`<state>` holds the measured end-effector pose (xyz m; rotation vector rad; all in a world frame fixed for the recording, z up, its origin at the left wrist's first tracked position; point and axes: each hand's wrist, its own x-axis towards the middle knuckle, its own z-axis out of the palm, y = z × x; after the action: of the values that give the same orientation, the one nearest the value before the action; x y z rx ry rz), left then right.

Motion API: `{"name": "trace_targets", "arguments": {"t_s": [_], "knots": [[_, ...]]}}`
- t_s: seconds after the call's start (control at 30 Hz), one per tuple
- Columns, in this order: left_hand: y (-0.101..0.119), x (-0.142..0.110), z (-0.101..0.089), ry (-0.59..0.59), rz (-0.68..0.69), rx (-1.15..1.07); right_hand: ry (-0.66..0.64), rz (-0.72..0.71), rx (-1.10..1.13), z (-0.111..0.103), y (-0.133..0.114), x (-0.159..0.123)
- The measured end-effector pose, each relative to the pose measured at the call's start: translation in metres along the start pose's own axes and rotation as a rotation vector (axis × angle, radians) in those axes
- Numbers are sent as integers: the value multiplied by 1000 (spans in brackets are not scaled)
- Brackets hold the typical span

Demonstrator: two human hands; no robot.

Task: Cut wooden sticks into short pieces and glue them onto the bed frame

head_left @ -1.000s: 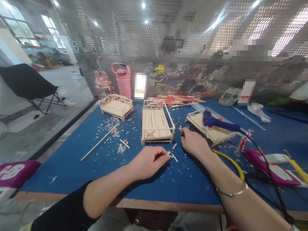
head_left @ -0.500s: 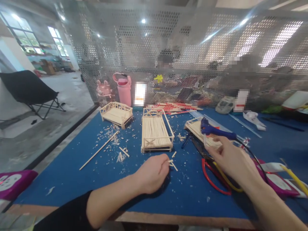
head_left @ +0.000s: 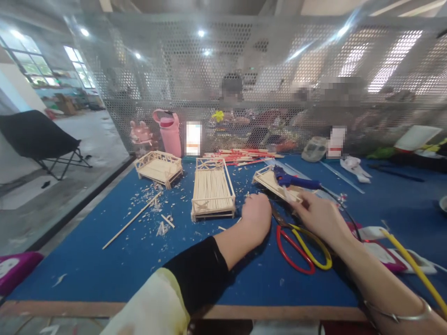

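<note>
While the left grip is positioned just beside the blades of the scissors, its fingers curl out of sight; whether it is closed on anything cannot be determined. Taking it as the dial centre, the right grip is at 3 o'clock, fingers bent at the right frame; its hold cannot be confirmed. That frame sits at 1 o'clock on the counter, the glue gun across it. The middle frame stands at 10 o'clock.

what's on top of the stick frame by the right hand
A blue glue gun lies across the stick frame; the right hand covers the frame's near end, so anything there is hidden.
</note>
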<state>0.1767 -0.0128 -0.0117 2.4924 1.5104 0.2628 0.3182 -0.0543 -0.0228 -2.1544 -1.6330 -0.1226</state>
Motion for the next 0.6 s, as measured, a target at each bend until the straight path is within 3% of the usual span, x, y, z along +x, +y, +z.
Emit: {"name": "trace_targets", "arguments": {"t_s": [0.3,0.4,0.5,0.6], "knots": [[-13,-54,-18,-95,17,-41,-44,12,-30,6,-3,11],[-20,-58,-15,-120,8,-30,-79,2,-16,0,-2,-15],[-24,-56,-8,-140,10,-3,-201,-87,-8,-3,4,-57],[-24,-52,-2,-134,39,19,-151,-97,52,2,10,-92]]}}
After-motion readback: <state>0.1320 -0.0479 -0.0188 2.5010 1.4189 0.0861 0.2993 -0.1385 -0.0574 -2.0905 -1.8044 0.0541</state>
